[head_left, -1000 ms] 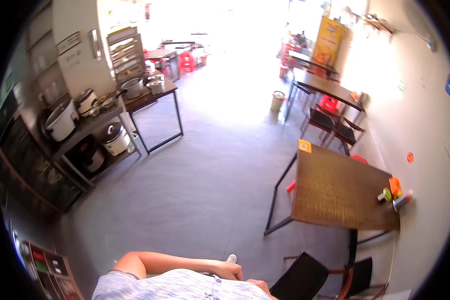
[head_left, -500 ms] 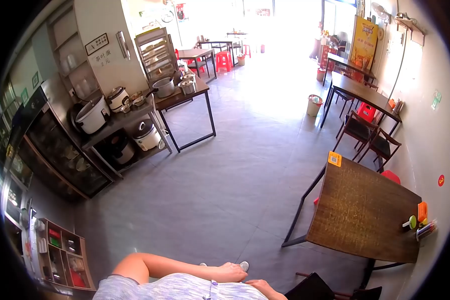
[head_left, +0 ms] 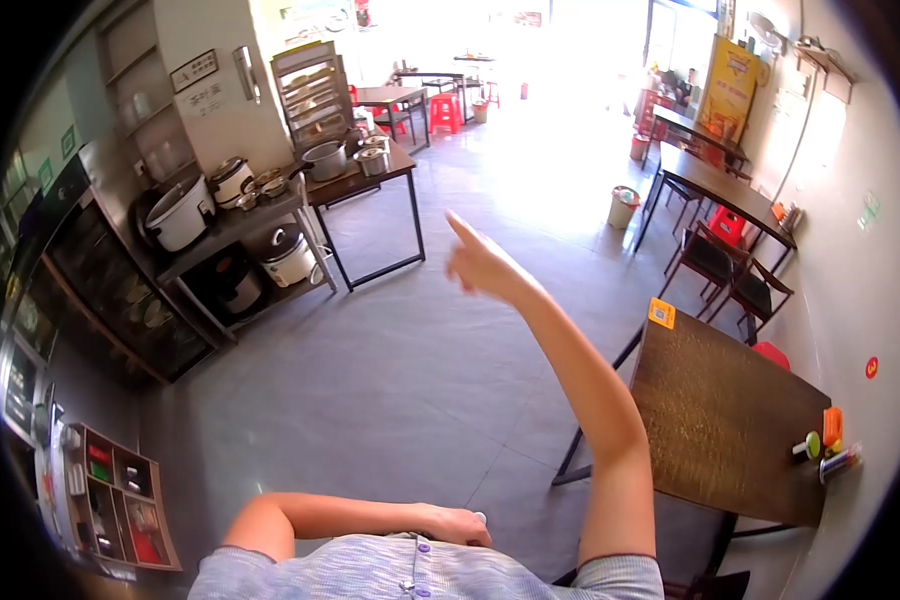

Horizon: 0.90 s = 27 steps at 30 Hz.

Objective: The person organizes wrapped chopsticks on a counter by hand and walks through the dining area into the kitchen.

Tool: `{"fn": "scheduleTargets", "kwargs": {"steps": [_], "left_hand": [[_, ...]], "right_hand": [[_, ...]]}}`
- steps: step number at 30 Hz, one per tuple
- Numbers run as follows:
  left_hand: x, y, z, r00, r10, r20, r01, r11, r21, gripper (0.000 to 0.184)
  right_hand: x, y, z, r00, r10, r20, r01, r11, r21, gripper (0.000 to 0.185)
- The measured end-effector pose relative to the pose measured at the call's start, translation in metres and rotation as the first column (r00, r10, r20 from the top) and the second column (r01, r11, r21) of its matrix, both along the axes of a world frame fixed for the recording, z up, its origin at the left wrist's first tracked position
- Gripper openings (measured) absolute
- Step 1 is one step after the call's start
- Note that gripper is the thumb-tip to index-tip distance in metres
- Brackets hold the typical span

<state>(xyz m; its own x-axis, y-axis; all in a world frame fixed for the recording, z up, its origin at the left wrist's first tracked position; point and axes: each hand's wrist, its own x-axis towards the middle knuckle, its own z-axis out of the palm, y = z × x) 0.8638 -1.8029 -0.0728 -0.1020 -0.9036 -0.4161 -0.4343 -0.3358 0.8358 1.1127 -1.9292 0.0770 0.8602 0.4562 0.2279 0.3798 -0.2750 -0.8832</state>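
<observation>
My right hand (head_left: 485, 268) is raised in front of me over the open floor, its index finger stretched forward and the other fingers partly bent. Motion blurs it a little, and I see nothing held in it. Low at my waist, my left hand (head_left: 460, 526) rests with its fingers curled inward, close to the buttoned front of my pale patterned shirt (head_left: 370, 560). No object shows in that hand, though its palm side is hidden. A shoe tip (head_left: 481, 518) peeks out beside it.
Rice cookers (head_left: 180, 215) and pots (head_left: 325, 160) stand on the left counter and table. A dark wooden table (head_left: 730, 420) is close on my right, with chairs (head_left: 715, 255) beyond. A bin (head_left: 624, 207) stands on the floor. Shelves (head_left: 160, 500) are at lower left.
My right hand has risen from my waist to point forward. My left hand stays low at the waist, its fingers more curled. The view has shifted slightly.
</observation>
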Motion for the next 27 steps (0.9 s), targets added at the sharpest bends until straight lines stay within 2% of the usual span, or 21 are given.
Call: {"fn": "scheduleTargets", "kwargs": {"steps": [1, 2, 5, 8, 9, 10, 13, 17, 19, 20, 21, 22, 24, 25, 26, 27], "left_hand": [[0.001, 0.003, 0.0, 1.0, 0.006, -0.021, -0.006, 1.0, 0.0, 0.017], [0.003, 0.003, 0.0, 0.999, -0.002, -0.039, 0.002, 1.0, -0.003, 0.017], [0.0, 0.0, -0.006, 0.992, -0.039, 0.123, 0.038, 0.999, 0.007, 0.017], [-0.01, -0.013, -0.002, 0.933, -0.127, 0.336, 0.095, 0.989, 0.111, 0.019], [-0.014, -0.015, 0.005, 0.902, -0.157, 0.403, 0.108, 0.984, 0.141, 0.019], [-0.014, -0.015, 0.012, 0.905, -0.175, 0.387, 0.122, 0.98, 0.158, 0.02], [-0.008, 0.002, -0.007, 0.989, -0.048, 0.142, 0.05, 0.999, -0.008, 0.021], [-0.006, 0.01, -0.029, 0.99, -0.097, 0.105, 0.099, 0.995, -0.016, 0.025], [-0.012, 0.009, -0.025, 0.979, -0.042, 0.202, 0.057, 0.996, -0.07, 0.02], [-0.015, 0.009, -0.014, 0.971, -0.007, 0.239, 0.026, 0.997, -0.078, 0.018], [-0.017, 0.008, -0.008, 0.962, 0.031, 0.27, -0.006, 0.996, -0.091, 0.017], [-0.017, 0.014, -0.01, 0.967, 0.107, 0.23, -0.059, 0.977, -0.205, 0.014], [-0.019, 0.022, -0.011, 0.957, 0.179, 0.229, -0.135, 0.972, -0.193, 0.013], [-0.019, 0.026, -0.009, 0.949, 0.218, 0.228, -0.177, 0.966, -0.187, 0.013], [-0.016, 0.031, 0.006, 0.951, 0.191, 0.243, -0.159, 0.977, -0.143, 0.015], [-0.011, 0.036, 0.009, 0.959, 0.201, 0.198, -0.18, 0.976, -0.121, 0.016]], "right_hand": [[0.013, 0.011, 0.028, 0.997, 0.07, -0.025, -0.07, 0.998, -0.006, 0.066], [0.025, 0.023, 0.045, 1.0, 0.002, -0.015, -0.001, 0.998, 0.056, 0.068], [0.048, 0.051, 0.084, 0.99, -0.079, 0.117, 0.07, 0.994, 0.082, 0.068], [0.053, 0.076, 0.091, 0.99, -0.061, 0.131, 0.048, 0.994, 0.1, 0.065], [0.047, 0.081, 0.087, 0.991, -0.034, 0.13, 0.02, 0.993, 0.112, 0.064], [0.044, 0.087, 0.084, 0.992, -0.017, 0.125, 0.009, 0.998, 0.061, 0.063], [0.028, 0.088, 0.074, 0.989, 0.064, 0.134, -0.063, 0.998, -0.013, 0.062], [0.027, 0.085, 0.049, 0.966, 0.019, 0.259, -0.006, 0.999, -0.049, 0.059], [0.02, 0.084, 0.017, 0.886, -0.046, 0.462, 0.09, 0.993, -0.074, 0.045], [0.002, 0.079, -0.002, 0.871, -0.028, 0.491, 0.084, 0.992, -0.093, 0.036], [-0.017, 0.073, -0.029, 0.863, 0.037, 0.504, -0.032, 0.999, -0.018, 0.021], [-0.046, 0.06, -0.044, 0.889, 0.174, 0.424, -0.103, 0.977, -0.185, 0.005], [-0.107, 0.031, -0.093, 0.952, 0.295, 0.075, -0.245, 0.888, -0.389, 0.01], [-0.133, 0.012, -0.128, 0.917, 0.396, -0.055, -0.383, 0.829, -0.408, 0.009], [-0.16, -0.005, -0.167, 0.852, 0.513, -0.108, -0.516, 0.786, -0.34, 0.011], [-0.191, -0.015, -0.165, 0.794, 0.523, -0.309, -0.608, 0.691, -0.392, 0.013]]}}
